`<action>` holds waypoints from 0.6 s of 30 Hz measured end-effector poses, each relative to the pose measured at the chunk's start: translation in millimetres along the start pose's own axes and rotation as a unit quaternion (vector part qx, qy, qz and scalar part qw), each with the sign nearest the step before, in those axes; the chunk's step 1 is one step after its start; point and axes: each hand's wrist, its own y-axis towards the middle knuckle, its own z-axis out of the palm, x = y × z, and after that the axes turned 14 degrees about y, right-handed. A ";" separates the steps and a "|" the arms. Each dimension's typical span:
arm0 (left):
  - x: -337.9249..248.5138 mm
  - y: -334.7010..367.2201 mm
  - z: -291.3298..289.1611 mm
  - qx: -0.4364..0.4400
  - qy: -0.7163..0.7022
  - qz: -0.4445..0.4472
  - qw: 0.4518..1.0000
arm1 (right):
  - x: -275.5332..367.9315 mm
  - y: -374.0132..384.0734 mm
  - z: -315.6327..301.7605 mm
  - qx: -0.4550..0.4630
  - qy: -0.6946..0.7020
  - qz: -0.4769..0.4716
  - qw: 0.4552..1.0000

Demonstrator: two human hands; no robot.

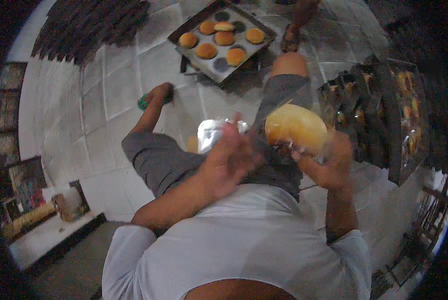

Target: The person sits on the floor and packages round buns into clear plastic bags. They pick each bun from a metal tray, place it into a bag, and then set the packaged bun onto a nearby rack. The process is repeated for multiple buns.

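Observation:
My right hand [331,162] is closed around the lower right side of a large, glossy yellow bun [295,125], which seems to be in clear plastic wrap. Something darker shows along the bun's lower edge, too blurred to name. To the left, over my lap, my left hand [233,162] is raised with its fingers apart, somewhat smeared by motion, and I see nothing held in it. Just behind its fingers lies a shiny silver sheet or packet [211,134], partly hidden by the hand.
A square metal baking tray [204,70] with several round golden buns stands ahead on a low support. Dark racks or crates [404,150] with wrapped goods are at the right. Corrugated dark sheets [89,30] lie far left; a white ledge [54,237] is at lower left.

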 end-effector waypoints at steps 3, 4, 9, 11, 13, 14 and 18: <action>16.0 69.1 -65.4 -0.010 0.258 -0.021 0.966 | -56.8 -16.2 -3.9 -0.027 0.153 0.235 0.960; 12.5 78.9 -61.3 -0.037 0.298 -0.004 0.954 | -79.4 -20.7 -0.2 -0.088 0.187 0.246 0.947; 10.7 106.9 -41.6 -0.040 0.338 0.071 0.937 | -86.9 -0.1 -10.9 -0.148 0.153 0.217 0.953; 7.7 102.2 -40.0 -0.060 0.415 0.045 0.907 | -86.7 3.7 -9.9 -0.066 0.143 0.214 0.964; 8.8 87.5 -32.8 -0.067 0.351 0.048 0.933 | -86.9 -1.7 -3.7 -0.144 0.216 0.192 0.946; -1.5 76.6 -22.8 -0.100 0.385 0.004 0.918 | -86.8 -2.8 -2.0 -0.172 0.256 0.190 0.932; -0.2 76.2 -43.9 -0.106 0.328 0.102 0.933 | -97.6 -1.5 8.3 -0.207 0.325 0.173 0.906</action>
